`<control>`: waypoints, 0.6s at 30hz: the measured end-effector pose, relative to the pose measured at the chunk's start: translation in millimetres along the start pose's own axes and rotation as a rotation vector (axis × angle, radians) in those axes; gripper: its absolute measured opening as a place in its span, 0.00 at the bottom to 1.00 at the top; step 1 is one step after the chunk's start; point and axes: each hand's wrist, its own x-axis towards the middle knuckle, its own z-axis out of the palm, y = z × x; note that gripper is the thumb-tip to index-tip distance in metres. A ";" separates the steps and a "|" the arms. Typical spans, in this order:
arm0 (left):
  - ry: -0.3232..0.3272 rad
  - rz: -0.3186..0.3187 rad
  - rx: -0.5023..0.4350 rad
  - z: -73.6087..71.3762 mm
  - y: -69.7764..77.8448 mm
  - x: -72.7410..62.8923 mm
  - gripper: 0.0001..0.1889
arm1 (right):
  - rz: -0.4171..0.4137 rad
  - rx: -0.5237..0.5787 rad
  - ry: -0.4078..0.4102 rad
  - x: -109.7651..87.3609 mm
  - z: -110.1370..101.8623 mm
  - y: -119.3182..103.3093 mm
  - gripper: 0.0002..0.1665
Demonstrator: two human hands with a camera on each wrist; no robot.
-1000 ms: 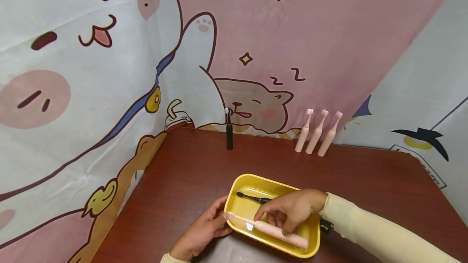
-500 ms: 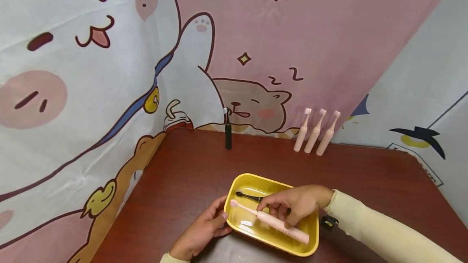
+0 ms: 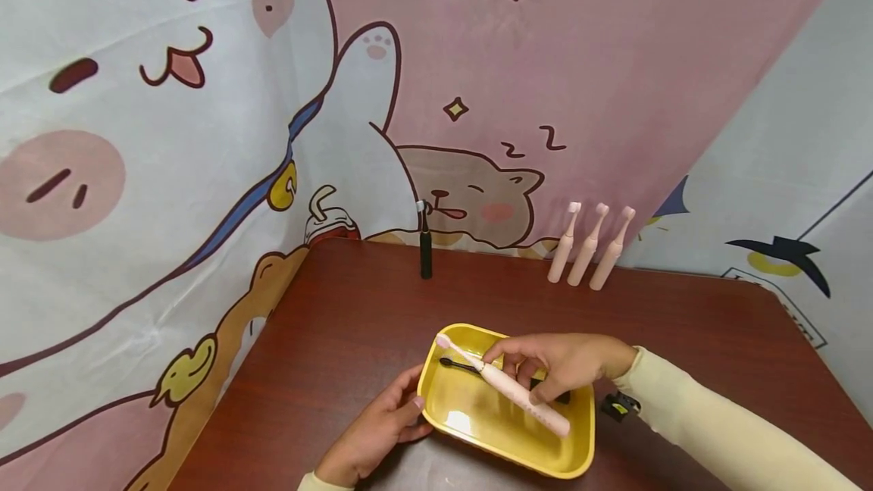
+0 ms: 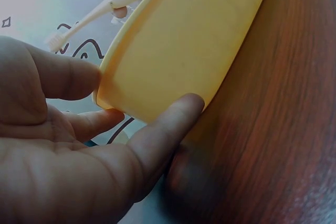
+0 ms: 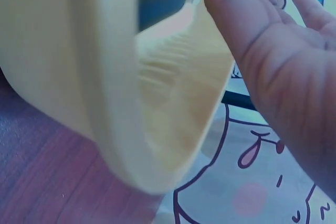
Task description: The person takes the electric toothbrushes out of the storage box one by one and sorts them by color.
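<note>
A pink electric toothbrush is in the grip of my right hand, pinched at the handle above a yellow plastic bin. Its brush head points up and left, over the bin's far rim. On the bin floor lies a black electric toothbrush, partly covered by the pink one and the right hand; the right wrist view shows its dark handle inside. My left hand holds the bin's left end, with the thumb on the outer wall in the left wrist view.
A black electric toothbrush stands upright at the back of the brown table. Three pink electric toothbrushes stand in a row to its right. Behind them hangs a cartoon-printed cloth.
My right hand has raised the pink toothbrush from low inside the bin, moving it away from me and tilting its head up. The left hand stays at the bin.
</note>
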 end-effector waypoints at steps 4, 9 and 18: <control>0.004 -0.006 -0.001 0.9 0.9 0.3 0.30 | -0.037 -0.003 0.035 -4.9 -4.3 0.7 0.44; 0.010 -0.016 -0.005 1.5 1.6 -0.6 0.30 | -0.080 0.003 0.082 -9.5 -8.0 2.6 0.44; 0.010 -0.030 0.001 2.0 2.6 -0.8 0.29 | -0.154 0.012 0.167 -18.3 -13.7 -0.1 0.43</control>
